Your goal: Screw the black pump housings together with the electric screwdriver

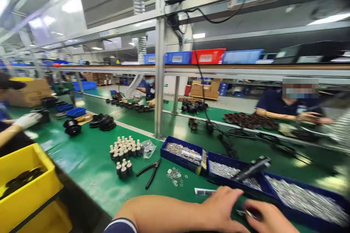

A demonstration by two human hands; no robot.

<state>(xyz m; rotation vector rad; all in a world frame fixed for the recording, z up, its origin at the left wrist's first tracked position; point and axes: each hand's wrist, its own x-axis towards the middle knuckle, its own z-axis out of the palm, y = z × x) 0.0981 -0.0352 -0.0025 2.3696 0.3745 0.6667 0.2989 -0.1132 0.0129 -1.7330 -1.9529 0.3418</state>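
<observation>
My left hand [218, 207] lies low at the bottom edge on the green bench top [90, 167], fingers stretched toward my right hand. My right hand [266, 216] sits just beside it, fingers curled round a small shiny metal part [246, 213] that is blurred. Both hands are in front of blue trays of small metal parts [303, 198]. A black handled tool [253, 167] rests across the middle tray [226, 171]. Loose washers [175, 174] and black pliers [150, 173] lie left of my hands.
A cluster of small white-capped black parts [124, 149] stands on the bench. A yellow bin [24, 185] holds black rings at left. A steel post [160, 80] rises mid-bench. A gloved co-worker's hand [27, 120] is far left; other workers [295, 105] sit across the line.
</observation>
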